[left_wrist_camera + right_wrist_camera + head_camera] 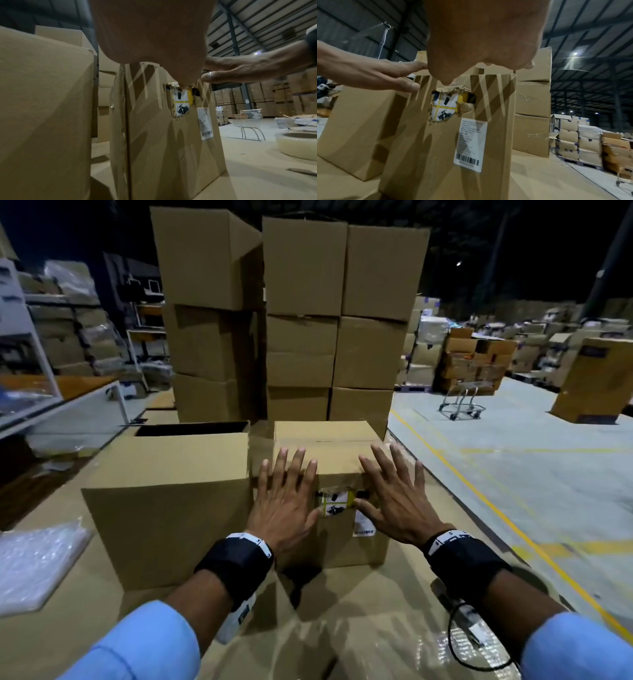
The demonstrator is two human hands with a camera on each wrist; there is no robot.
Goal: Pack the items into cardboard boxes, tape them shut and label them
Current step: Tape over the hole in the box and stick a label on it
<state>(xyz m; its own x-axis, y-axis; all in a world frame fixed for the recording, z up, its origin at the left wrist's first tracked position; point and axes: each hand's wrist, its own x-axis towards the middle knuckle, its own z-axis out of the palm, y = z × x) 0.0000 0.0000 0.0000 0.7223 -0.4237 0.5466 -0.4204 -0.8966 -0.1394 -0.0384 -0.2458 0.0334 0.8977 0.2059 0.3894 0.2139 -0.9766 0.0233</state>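
The box (342, 484), closed and labelled, stands mid-tabletop just right of an open box (171, 508). Both hands, left (286, 501) and right (394, 501), lie flat with fingers spread, grasping nothing. Smoothing tape seems the step; the torn hole (450, 105) likely wants covering next.

Dim warehouse, lit by overhead lamps (575, 53) against a dark roof. Finger shadows streak the box (453, 135) front. Wide-angle bending warps the edges. Both wrist views have a blurred palm up close, and distant stacks are soft.
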